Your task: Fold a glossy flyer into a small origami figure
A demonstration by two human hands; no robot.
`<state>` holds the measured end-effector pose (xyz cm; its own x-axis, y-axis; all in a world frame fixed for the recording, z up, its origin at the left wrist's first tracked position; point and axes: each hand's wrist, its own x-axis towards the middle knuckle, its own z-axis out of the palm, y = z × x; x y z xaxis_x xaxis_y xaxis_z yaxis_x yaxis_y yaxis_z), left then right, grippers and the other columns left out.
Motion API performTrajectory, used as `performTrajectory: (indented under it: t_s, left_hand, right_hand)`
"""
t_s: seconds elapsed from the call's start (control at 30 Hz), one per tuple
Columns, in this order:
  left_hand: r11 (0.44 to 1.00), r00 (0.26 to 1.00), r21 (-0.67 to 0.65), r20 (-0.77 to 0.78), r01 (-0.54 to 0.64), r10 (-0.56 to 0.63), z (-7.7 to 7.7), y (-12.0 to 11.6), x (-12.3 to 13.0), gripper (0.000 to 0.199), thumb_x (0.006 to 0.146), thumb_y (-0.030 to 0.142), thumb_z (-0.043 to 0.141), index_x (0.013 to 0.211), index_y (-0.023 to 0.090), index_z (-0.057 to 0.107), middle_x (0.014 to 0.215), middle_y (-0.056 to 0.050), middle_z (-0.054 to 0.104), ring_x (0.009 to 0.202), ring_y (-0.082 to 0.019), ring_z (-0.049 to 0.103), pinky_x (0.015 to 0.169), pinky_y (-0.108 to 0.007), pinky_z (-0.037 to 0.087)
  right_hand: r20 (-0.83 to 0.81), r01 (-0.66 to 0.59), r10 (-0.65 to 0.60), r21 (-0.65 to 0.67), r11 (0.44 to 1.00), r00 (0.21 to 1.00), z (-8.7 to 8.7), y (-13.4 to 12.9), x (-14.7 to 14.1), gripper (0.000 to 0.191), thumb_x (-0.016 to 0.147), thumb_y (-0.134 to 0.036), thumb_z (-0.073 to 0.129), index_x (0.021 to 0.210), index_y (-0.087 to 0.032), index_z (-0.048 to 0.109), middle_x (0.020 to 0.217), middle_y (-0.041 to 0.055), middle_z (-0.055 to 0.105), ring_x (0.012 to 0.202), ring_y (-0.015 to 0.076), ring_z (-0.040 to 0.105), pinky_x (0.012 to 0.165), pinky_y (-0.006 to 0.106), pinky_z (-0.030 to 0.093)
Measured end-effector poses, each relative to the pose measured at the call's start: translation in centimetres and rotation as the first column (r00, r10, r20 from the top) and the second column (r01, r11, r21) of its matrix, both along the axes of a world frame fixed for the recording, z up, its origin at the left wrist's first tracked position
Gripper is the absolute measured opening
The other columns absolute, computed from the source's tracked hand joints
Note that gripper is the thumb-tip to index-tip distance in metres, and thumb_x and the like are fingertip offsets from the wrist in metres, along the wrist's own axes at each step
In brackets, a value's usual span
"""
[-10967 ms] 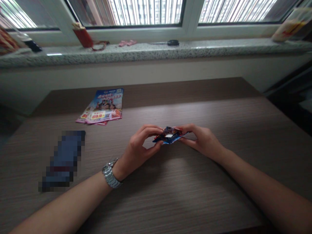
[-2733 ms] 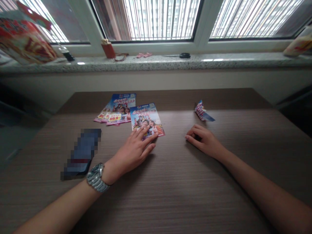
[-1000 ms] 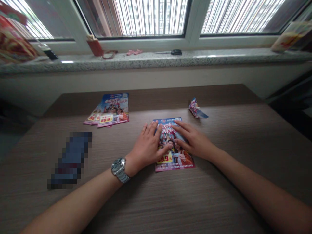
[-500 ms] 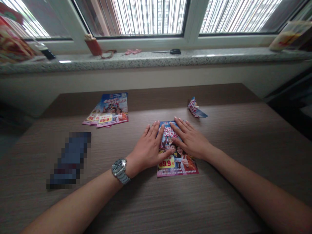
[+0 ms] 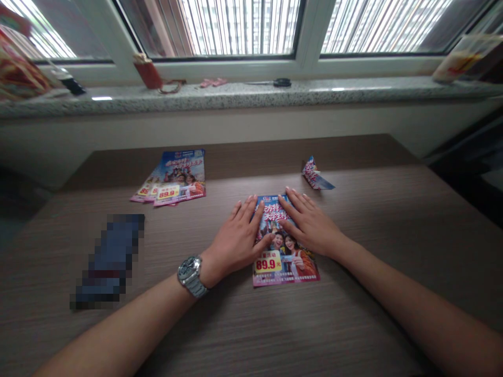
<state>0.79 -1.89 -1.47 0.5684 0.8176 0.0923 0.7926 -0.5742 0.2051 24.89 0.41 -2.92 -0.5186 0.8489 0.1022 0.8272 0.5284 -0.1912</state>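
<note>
A colourful printed flyer lies flat on the brown table in front of me. My left hand rests on its left edge, fingers spread and palm down, with a metal watch on the wrist. On the flyer's upper right side lies my right hand, also flat with its fingers apart. Neither hand grips anything. A small folded paper piece with the same kind of print stands beyond my right hand.
Several similar flyers lie fanned at the back left. A pixelated dark object is at the left. The stone windowsill holds a red case, pink items and a black-handled tool.
My hands have moved slightly apart over the flyer, my right one a little to the right, showing more of its print. The view has shifted slightly.
</note>
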Motion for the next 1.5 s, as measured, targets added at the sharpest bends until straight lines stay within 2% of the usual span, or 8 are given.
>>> performTrajectory:
  t_s: [0.2,0.47,0.67,0.83,0.87,0.97,1.23,1.5]
  left_hand:
    - [0.999,0.999,0.022,-0.021,-0.045,0.045,-0.2,1.0,-0.9,0.072,0.103,0.055,0.037,0.157,0.008,0.027,0.166,-0.022,0.023,0.156,-0.031,0.018,0.128,-0.048,0.017]
    - [0.999,0.999,0.030,0.002,-0.043,0.043,-0.4,1.9,-2.1,0.072,0.101,0.055,0.043,0.156,0.009,0.030,0.164,-0.023,0.026,0.154,-0.034,0.024,0.126,-0.053,0.019]
    - [0.998,0.998,0.059,0.064,-0.031,0.027,0.4,1.8,-2.1,0.069,0.101,0.050,0.046,0.155,0.011,0.029,0.164,-0.022,0.025,0.153,-0.035,0.024,0.126,-0.055,0.021]
    - [0.997,0.993,-0.009,0.096,0.077,-0.076,2.1,0.4,-1.7,0.060,0.102,0.051,0.044,0.152,0.016,0.038,0.159,-0.017,0.037,0.144,-0.032,0.042,0.122,-0.049,0.034]
    - [0.995,0.992,-0.026,0.084,0.096,-0.094,2.2,0.1,-1.7,0.061,0.102,0.051,0.044,0.152,0.016,0.038,0.159,-0.017,0.037,0.145,-0.031,0.041,0.121,-0.048,0.035]
    - [0.990,0.992,-0.065,0.032,0.122,-0.120,2.0,-0.6,-1.8,0.070,0.100,0.053,0.047,0.156,0.013,0.032,0.162,-0.019,0.033,0.149,-0.033,0.035,0.123,-0.050,0.033]
    - [0.993,0.995,-0.057,0.005,0.103,-0.102,0.9,-0.5,-2.1,0.074,0.100,0.052,0.048,0.158,0.012,0.028,0.164,-0.019,0.028,0.153,-0.031,0.027,0.126,-0.049,0.025]
    - [0.994,0.994,-0.048,0.059,0.097,-0.094,0.6,-0.4,-2.5,0.074,0.100,0.054,0.047,0.158,0.013,0.028,0.164,-0.019,0.028,0.153,-0.032,0.027,0.126,-0.051,0.026]
  right_hand:
    - [-0.130,-0.080,0.077,-0.020,0.997,0.989,0.3,0.0,0.8,0.060,0.105,-0.049,0.039,0.159,-0.025,0.032,0.169,0.0107,0.020,0.156,0.0273,0.017,0.125,0.054,0.021]
    - [-0.215,-0.358,0.337,-0.068,0.931,0.917,1.4,-0.4,2.4,0.076,0.092,-0.054,0.064,0.158,-0.029,0.034,0.167,0.0098,0.028,0.154,0.0306,0.025,0.125,0.058,0.021]
    - [-0.143,-0.358,0.345,-0.073,0.931,0.928,1.4,-0.4,2.4,0.074,0.091,-0.061,0.061,0.154,-0.026,0.041,0.166,0.0101,0.029,0.154,0.0295,0.025,0.125,0.057,0.021]
    - [-0.156,-0.352,0.338,-0.070,0.933,0.928,1.2,-0.2,2.4,0.074,0.092,-0.061,0.059,0.154,-0.025,0.041,0.167,0.0100,0.027,0.155,0.0285,0.022,0.126,0.054,0.021]
    - [-0.160,-0.350,0.336,-0.069,0.934,0.928,1.2,-0.2,2.4,0.074,0.093,-0.061,0.059,0.154,-0.024,0.041,0.167,0.0101,0.027,0.155,0.0284,0.022,0.126,0.054,0.021]
    - [-0.171,-0.345,0.329,-0.072,0.936,0.929,1.1,-0.2,2.4,0.074,0.092,-0.060,0.060,0.155,-0.026,0.041,0.167,0.0092,0.026,0.155,0.0282,0.023,0.126,0.053,0.021]
    - [-0.204,-0.347,0.324,-0.087,0.934,0.924,1.3,-0.2,2.4,0.073,0.092,-0.056,0.063,0.155,-0.027,0.040,0.166,0.0089,0.028,0.155,0.0283,0.024,0.127,0.054,0.019]
    - [-0.296,-0.447,0.388,-0.167,0.879,0.873,2.0,-0.5,3.0,0.082,0.083,-0.054,0.075,0.154,-0.030,0.042,0.165,0.0094,0.033,0.153,0.0286,0.029,0.125,0.053,0.023]
